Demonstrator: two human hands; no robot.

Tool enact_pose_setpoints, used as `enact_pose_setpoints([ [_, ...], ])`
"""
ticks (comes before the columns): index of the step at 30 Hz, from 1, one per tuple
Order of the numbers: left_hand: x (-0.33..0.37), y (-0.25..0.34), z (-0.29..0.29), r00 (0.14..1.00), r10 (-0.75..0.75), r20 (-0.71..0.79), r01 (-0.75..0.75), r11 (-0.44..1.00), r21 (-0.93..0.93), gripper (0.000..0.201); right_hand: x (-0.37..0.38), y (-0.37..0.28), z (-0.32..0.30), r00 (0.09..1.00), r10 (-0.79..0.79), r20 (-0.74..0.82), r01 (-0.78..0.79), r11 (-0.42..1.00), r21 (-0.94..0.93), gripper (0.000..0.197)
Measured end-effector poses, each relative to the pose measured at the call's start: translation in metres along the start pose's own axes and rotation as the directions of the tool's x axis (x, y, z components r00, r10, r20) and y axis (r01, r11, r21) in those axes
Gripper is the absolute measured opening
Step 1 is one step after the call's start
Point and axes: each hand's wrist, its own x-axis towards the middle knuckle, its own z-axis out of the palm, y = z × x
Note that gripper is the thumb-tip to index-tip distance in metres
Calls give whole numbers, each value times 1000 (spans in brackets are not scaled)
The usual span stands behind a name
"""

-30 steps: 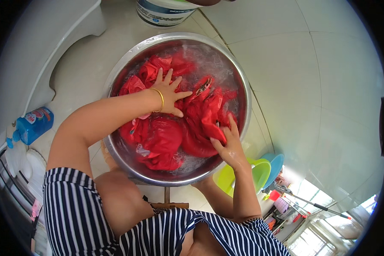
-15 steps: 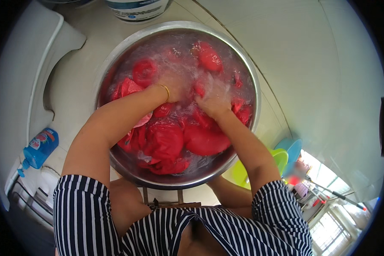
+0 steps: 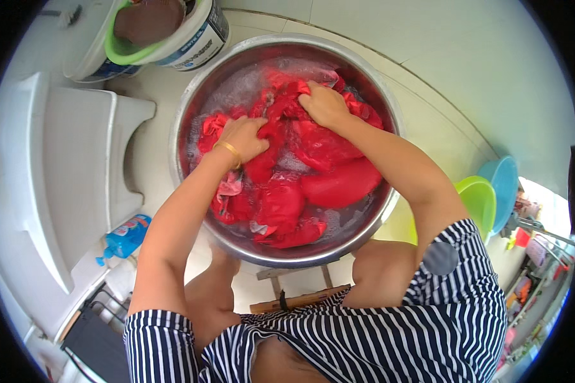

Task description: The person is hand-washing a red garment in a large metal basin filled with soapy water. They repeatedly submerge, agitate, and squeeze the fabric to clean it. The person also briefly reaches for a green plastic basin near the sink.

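A wide steel basin (image 3: 393,134) holds soapy water and a heap of wet red cloth (image 3: 284,204), parts of it ballooning above the water. On the left of the heap, my left hand (image 3: 244,138), with a gold bangle at the wrist, has its fingers curled into the red fabric. Farther up and to the right, my right hand (image 3: 326,104) grips a bunched fold of the same cloth near the basin's far side. Both hands are above the water, and some fingertips are hidden in the folds.
Buckets (image 3: 195,48) stand behind the basin at the far left, beside a white plastic stool (image 3: 118,127). A blue bottle (image 3: 128,237) lies at the left. Green (image 3: 478,201) and blue basins (image 3: 501,185) are at the right, by the pale wall (image 3: 453,64).
Both hands have come up out of the water and now hold the red cloth at the surface. Some cloth has risen and bunched toward the far side. The view has shifted left.
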Motion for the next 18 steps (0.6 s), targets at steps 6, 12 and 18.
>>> enact_pose_setpoints([
  [6, -106, -27, -12, 974, -53, -219, 22, 990, -141, 29, -61, 49, -23, 954, 284, -96, -52, 471, 881, 33],
  [12, -135, -45, 15, 923, -154, -353, 76, 972, -223, 29, -111, 56, -64, 894, 46, -446, 38, 983, 178, 47],
  [18, -60, 10, 29, 938, -144, -315, 77, 974, -214, 78, -94, 32, -8, 909, -398, -126, 352, 893, -281, 65],
])
